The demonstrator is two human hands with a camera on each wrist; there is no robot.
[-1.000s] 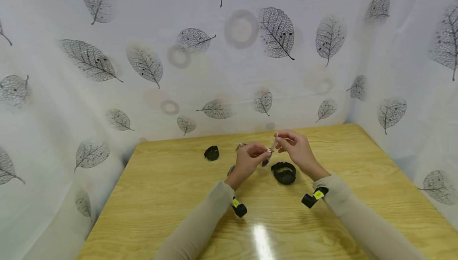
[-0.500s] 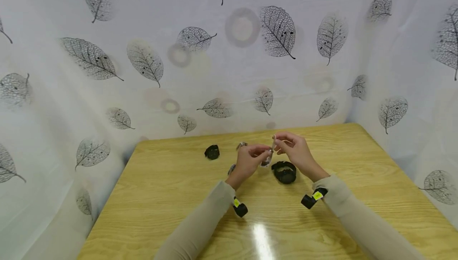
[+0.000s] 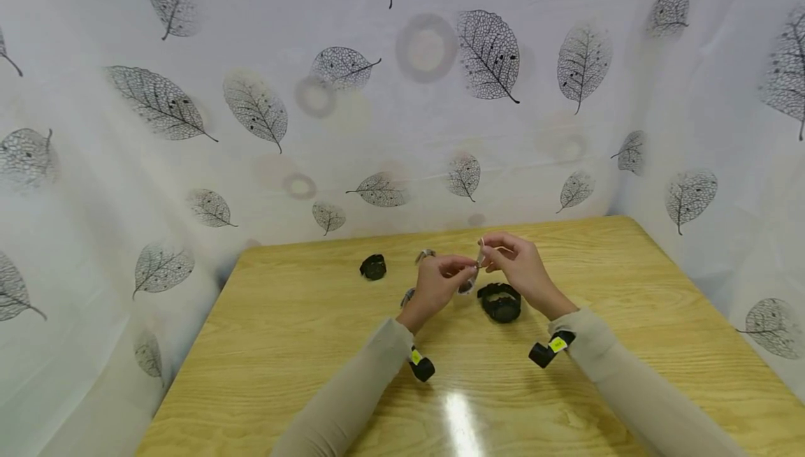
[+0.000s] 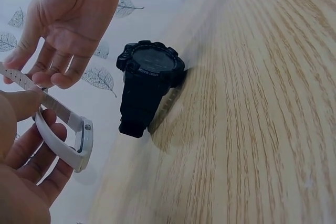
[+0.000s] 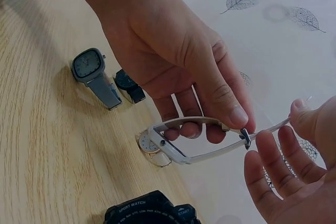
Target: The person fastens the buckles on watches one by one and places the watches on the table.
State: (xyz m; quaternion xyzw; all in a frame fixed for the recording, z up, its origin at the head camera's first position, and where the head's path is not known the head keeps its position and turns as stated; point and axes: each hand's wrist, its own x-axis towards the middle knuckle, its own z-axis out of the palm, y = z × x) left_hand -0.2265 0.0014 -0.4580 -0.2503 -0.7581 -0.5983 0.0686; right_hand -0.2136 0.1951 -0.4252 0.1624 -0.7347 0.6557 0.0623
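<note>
A white wristwatch [image 5: 170,148] hangs between both hands above the table, its case tilted and its strap looped. My left hand [image 3: 437,282] pinches the strap by the metal buckle [image 5: 245,138] between thumb and index finger. Inside the loop, its other fingers lie loosely curled, as the right wrist view shows. The strap's free end, with its row of holes, is pinched by my right hand [image 3: 520,270]; that hand's remaining fingers are spread in the left wrist view. Just below the hands, a black sport watch [image 3: 503,307] lies on the table. The white watch's face is turned away.
On the wooden table [image 3: 283,345], a black watch [image 3: 374,267] lies to the left. Close to the left hand are a grey square watch [image 5: 88,66] and a watch with a pale round face [image 5: 148,142]. A leaf-print curtain [image 3: 402,128] hangs behind.
My right hand has shifted slightly left and down with the strap end, nearer the left fingers. The left hand keeps its pinch almost in place. The watches on the table have not moved.
</note>
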